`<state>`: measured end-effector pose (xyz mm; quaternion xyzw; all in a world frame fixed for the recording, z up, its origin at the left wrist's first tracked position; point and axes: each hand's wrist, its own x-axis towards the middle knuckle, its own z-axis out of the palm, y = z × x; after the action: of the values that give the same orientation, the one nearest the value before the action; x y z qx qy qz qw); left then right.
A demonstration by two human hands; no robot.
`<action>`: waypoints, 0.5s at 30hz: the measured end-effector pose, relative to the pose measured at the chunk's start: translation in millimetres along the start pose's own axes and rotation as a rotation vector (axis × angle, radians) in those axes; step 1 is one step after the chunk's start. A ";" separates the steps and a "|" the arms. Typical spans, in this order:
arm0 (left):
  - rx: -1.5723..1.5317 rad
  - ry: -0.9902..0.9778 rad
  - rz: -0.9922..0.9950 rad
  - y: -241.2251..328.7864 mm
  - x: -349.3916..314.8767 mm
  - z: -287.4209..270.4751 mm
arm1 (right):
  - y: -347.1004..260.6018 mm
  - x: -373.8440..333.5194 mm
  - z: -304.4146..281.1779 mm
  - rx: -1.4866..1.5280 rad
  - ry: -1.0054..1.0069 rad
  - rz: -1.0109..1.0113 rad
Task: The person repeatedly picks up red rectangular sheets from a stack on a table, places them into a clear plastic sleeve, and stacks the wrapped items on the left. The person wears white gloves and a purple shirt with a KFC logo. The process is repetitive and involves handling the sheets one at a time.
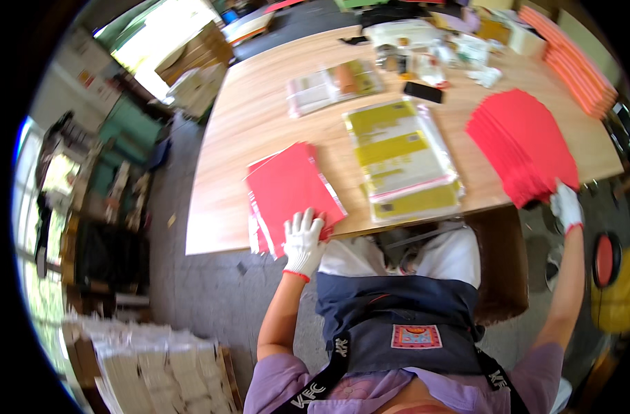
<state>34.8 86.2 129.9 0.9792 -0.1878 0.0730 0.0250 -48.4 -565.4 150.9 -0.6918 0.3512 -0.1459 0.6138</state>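
Note:
My left hand (303, 243), in a white knit glove with a red cuff, lies with its fingers apart on the near edge of a red sheet stack (287, 186). Clear plastic edges show around that stack. My right hand (567, 207), gloved the same way, is at the near right corner of a fanned pile of red sheets (525, 141). Its fingers close on the edge of the pile there; how many sheets they hold is too small to tell. Between the hands lies a stack of clear bags with yellow-green print (398, 148).
More printed bags (315, 91) lie farther back, near a black phone (423, 92). Small jars and plastic packets crowd the far side. A tall orange-pink stack (567, 62) stands at the back right. Below the table's near edge is a cardboard box (505, 262).

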 end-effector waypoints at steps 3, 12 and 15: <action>-0.102 0.049 0.031 -18.2 -7.8 1.6 | 8.8 27.2 -15.8 0.015 0.024 0.064; -0.070 -0.071 0.014 -71.2 -31.8 -18.7 | 3.9 29.2 -33.1 0.412 -0.146 0.206; -0.004 0.053 -0.032 -71.9 -29.7 -21.1 | 9.1 9.0 -27.8 0.545 -0.211 0.103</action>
<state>31.4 165.4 144.6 0.9797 -0.1716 0.0983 0.0331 -62.4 -592.1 145.8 -0.4939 0.2679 -0.1305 0.8168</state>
